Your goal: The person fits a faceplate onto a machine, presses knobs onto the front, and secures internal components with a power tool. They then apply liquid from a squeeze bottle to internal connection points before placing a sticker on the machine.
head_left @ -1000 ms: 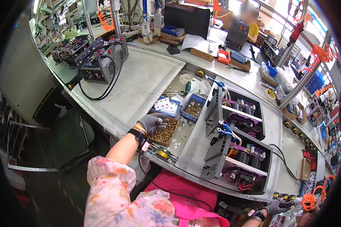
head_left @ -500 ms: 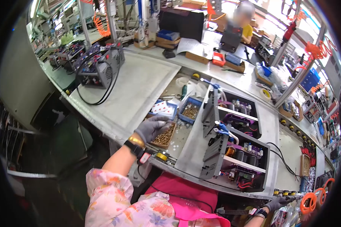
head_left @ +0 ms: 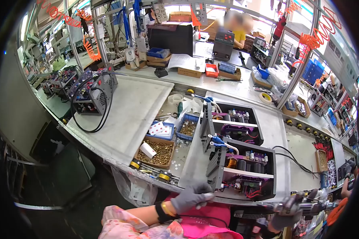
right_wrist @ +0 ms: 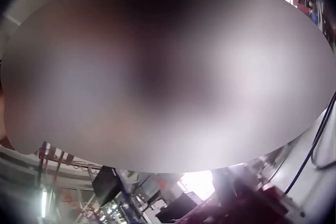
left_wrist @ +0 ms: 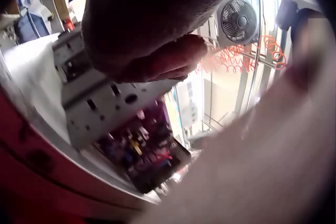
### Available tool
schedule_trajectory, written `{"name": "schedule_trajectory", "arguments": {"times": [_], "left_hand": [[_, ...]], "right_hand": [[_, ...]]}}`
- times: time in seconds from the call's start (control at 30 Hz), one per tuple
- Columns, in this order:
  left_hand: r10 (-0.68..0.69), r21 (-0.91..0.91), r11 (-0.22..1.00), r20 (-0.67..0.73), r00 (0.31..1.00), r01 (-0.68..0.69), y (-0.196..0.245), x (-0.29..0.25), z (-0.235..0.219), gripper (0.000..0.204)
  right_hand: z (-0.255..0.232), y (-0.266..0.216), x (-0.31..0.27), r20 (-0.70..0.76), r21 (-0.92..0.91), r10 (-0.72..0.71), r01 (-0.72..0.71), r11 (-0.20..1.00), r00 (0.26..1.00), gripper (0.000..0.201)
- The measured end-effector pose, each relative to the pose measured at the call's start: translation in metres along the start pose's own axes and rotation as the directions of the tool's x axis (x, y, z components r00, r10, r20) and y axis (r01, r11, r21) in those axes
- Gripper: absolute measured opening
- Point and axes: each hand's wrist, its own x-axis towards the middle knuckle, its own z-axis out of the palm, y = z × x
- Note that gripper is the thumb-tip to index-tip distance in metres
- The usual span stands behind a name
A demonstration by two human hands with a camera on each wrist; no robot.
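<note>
My gloved left hand (head_left: 193,198) is at the bench's front edge, just left of the nearer open metal unit (head_left: 249,177), its fingers curled in. I cannot tell whether something small is inside them. In the left wrist view, the curled glove (left_wrist: 142,29) hangs before the unit's grey panel (left_wrist: 100,108). Low on the right, my gloved right hand (head_left: 287,217) grips a long dark power driver (head_left: 313,208). The right wrist view is mostly blurred out. A carton of brass fasteners (head_left: 163,154) with a white scrap on top lies left of the units.
A second open unit (head_left: 237,119) stands behind the nearer one. Blue bins (head_left: 189,127) hold small parts and printed cards. A cabled unit (head_left: 93,95) is at far left, black cables (head_left: 295,159) trail rightward, and orange coiled hoses (head_left: 311,42) hang overhead. Another person (head_left: 239,32) is across the bench.
My left hand has left the fastener carton and come right, to the bench's front edge. My right hand now holds the driver up beside the nearer unit. The head view has shifted.
</note>
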Motion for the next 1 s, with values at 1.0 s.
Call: {"name": "schedule_trajectory", "arguments": {"times": [1.0], "left_hand": [[-0.077,-0.185,0.981,-0.066,0.995,0.064,0.010,-0.031,0.024,0.035]], "right_hand": [[0.132,0.088,-0.008,0.284,0.170,-0.144,0.098,0.981,0.948,0.087]]}}
